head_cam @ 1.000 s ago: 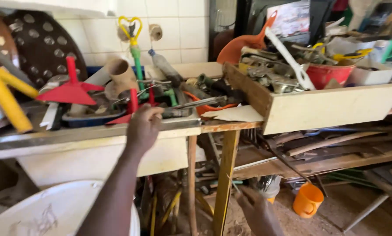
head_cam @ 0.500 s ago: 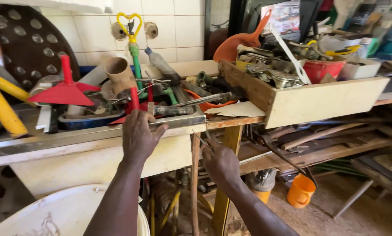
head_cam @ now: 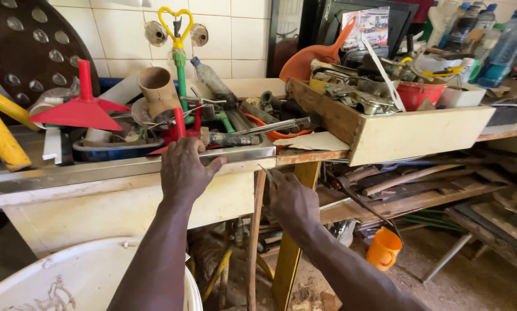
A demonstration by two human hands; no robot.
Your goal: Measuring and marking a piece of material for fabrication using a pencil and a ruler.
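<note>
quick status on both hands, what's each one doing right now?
Left hand: open, palm down, resting on the long steel front edge of the cluttered workbench.
Right hand: below the bench edge, fingers pinching a thin metal rod.

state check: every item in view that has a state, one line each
left hand: flat on the metal tray rim, gripping nothing
right hand: below bench edge, pinching a thin metal piece
plastic bottle: capped, lying tilted
orange cup: upright on the floor, open
wooden box: full, open top
pipe: tilted, open end up
</note>
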